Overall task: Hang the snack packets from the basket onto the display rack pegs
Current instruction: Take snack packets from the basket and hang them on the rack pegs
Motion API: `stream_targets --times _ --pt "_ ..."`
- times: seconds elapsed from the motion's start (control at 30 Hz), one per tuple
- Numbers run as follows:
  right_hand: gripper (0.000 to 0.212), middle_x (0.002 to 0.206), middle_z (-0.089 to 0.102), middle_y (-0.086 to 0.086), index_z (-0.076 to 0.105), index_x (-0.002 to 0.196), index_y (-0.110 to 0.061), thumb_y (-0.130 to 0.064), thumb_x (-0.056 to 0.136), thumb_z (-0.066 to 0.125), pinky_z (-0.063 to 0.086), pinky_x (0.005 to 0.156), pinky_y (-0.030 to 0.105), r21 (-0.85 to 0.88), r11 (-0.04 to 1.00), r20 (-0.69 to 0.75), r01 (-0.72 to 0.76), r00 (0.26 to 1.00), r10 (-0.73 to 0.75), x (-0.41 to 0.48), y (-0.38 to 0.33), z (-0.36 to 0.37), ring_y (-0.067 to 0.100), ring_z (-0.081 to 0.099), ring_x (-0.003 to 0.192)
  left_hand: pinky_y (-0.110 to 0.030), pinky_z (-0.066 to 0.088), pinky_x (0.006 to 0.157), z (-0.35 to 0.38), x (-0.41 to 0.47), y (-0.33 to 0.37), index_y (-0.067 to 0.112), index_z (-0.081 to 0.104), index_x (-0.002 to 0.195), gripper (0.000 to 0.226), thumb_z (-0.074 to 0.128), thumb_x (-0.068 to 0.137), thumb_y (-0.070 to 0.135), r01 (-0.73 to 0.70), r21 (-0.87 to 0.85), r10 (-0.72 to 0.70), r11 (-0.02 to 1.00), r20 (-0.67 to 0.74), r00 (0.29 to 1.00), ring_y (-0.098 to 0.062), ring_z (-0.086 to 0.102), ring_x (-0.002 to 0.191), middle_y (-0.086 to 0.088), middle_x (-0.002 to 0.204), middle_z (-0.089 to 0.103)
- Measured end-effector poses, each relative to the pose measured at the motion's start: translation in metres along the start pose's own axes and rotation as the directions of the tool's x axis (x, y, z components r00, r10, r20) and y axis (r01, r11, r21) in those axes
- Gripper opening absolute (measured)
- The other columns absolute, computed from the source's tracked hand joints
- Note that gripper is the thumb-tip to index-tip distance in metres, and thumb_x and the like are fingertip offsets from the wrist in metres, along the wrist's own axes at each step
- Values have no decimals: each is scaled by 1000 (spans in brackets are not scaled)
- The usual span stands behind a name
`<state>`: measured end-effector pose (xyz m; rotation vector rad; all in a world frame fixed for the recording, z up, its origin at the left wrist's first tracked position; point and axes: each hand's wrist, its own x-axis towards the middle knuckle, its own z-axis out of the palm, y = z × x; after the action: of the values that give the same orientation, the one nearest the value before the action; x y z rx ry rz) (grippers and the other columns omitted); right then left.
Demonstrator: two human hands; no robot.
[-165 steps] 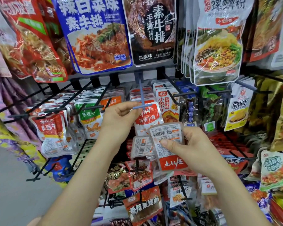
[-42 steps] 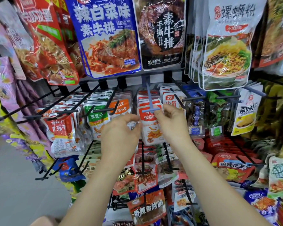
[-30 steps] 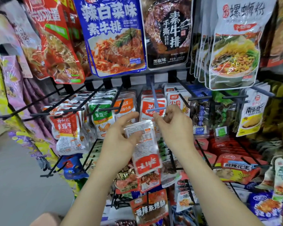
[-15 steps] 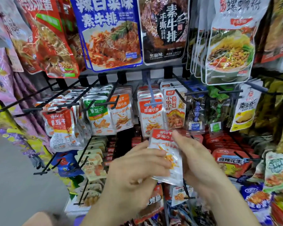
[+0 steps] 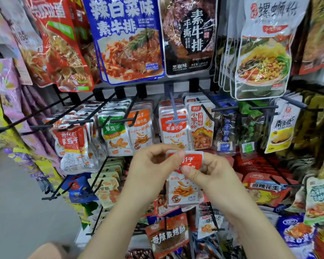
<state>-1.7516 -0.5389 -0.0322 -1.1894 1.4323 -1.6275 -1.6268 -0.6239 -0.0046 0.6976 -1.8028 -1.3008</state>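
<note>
A small silver snack packet [image 5: 183, 189] with an orange-red top hangs upright between both hands, in front of the rack's middle rows. My left hand [image 5: 151, 172] pinches its upper left corner and my right hand [image 5: 211, 174] pinches its upper right edge with thumb and fingers. Just above hangs a blue peg [image 5: 174, 111] carrying several matching orange packets [image 5: 173, 130]. The basket is out of view.
Black pegs stick out of the rack [image 5: 108, 94] toward me on all sides. Large bags [image 5: 127, 38] hang above, and noodle packs [image 5: 262, 53] at upper right. Red peanut packets [image 5: 266, 187] sit lower right. Grey floor [image 5: 17, 202] lies to the left.
One packet went onto the blue peg. My hands then dropped below it, and the packet they hold has turned front side toward me and risen slightly.
</note>
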Motion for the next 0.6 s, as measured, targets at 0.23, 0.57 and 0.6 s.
stream_targets --times 0.23,0.57,0.6 --pt "20 78 72 2 71 86 -24 -32 96 56 57 69 39 -186 978 -118 99 985 -122 22 -10 0 22 66 74 -27 56 72 11 31 5 24 75 85 3 73 82 23 -86 30 90 996 -184 979 -11 68 78 6 79 72" --pt "29 76 60 22 67 84 -4 -26 98 55 40 65 30 -82 996 -163 46 985 -59 45 -11 9 16 48 68 -20 53 68 10 50 -2 21 71 87 13 68 88 9 -79 -7 75 997 -231 970 -6 66 73 6 76 73" --pt "29 77 61 22 67 84 -4 -26 98 55 41 66 31 -66 997 -166 36 985 -47 47 -11 9 17 49 69 -23 54 71 9 51 -2 21 72 86 12 68 88 9 -57 -49 45 997 -215 976 -8 67 75 4 77 74"
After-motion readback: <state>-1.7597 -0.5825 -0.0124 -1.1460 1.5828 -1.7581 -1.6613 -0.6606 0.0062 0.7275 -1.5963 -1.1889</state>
